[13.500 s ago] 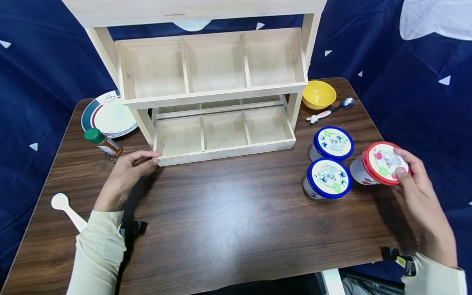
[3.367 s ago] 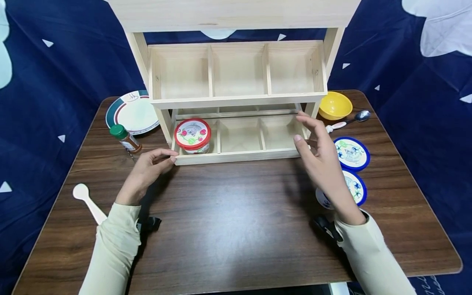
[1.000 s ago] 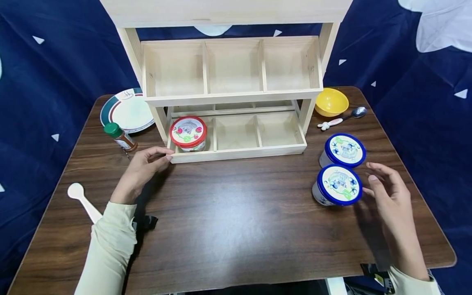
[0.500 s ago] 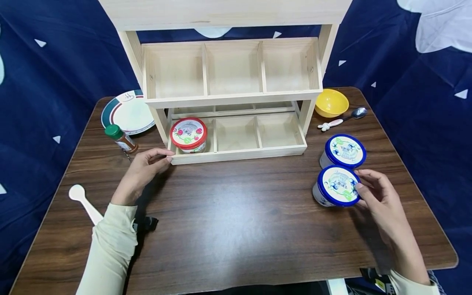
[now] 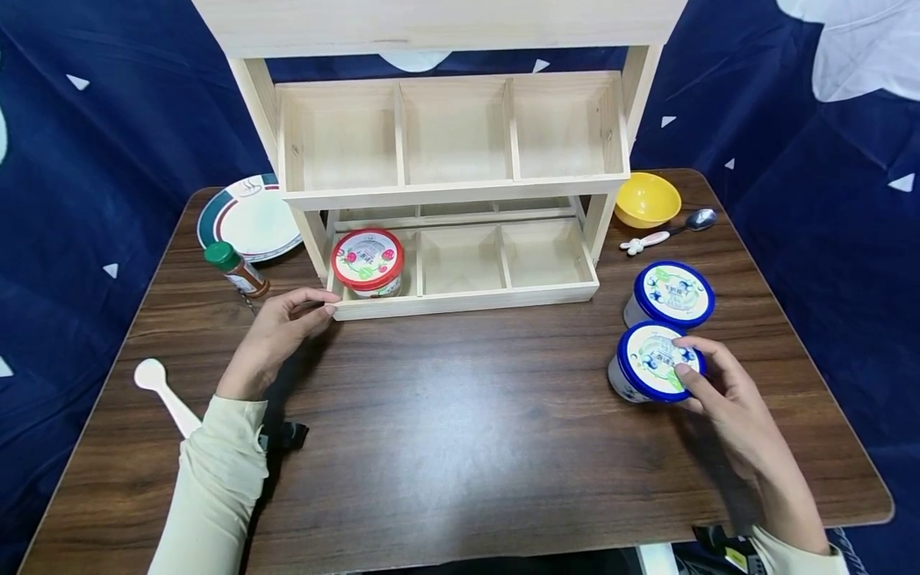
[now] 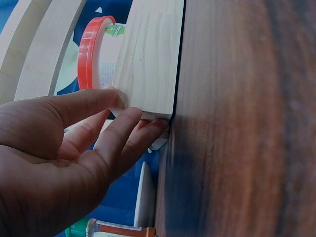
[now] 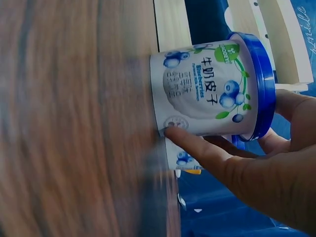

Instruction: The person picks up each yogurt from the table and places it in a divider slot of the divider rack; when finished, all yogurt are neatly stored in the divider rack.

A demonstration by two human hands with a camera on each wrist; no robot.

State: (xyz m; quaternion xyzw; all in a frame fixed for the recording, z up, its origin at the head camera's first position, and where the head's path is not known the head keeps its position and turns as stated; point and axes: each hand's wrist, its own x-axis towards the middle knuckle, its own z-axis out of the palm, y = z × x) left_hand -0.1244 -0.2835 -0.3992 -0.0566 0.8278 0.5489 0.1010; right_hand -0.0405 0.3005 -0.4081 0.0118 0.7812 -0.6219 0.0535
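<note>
"Right hand, go. Loaded or not?"

"Loaded. My right hand point(image 5: 733, 407) grips the near blue-lidded tub point(image 5: 647, 359): two fingertips over the right part of the lid, another finger low on the side wall. How hard I squeeze, can't tell."

"Tub position?"

"Inside the grip, upright on the table point(image 5: 446, 471). Blueberries printed on the wall facing the wrist camera."

"Neighbours?"

"Far blue-lidded tub point(image 5: 675, 292), just beyond my right grip. From above one lid overlaps the other; contact unclear. Farther past my fingers: metal spoon point(image 5: 652, 239) with a pale pink handle, then yellow bowl point(image 5: 647, 200)."

"Left hand?"

"Grasping too. My left hand point(image 5: 271, 343) pinches the front left corner of the lower tray point(image 5: 467, 302)."

"Red one?"

"Red-lidded tub point(image 5: 367, 259), just beyond my left fingertips, upright in the tray's left compartment. Well apart from my right grip."

"Rest, fast."

"Upper tray point(image 5: 460, 192), above and beyond the left grip, three compartments. Green-capped bottle point(image 5: 240, 271) near my left hand, on its far left side. Stacked plates point(image 5: 259, 220) behind that. White scoop point(image 5: 171, 401) left of my left wrist, nearer me than the grip; its lower end is hidden by my sleeve point(image 5: 216, 471)."
</note>
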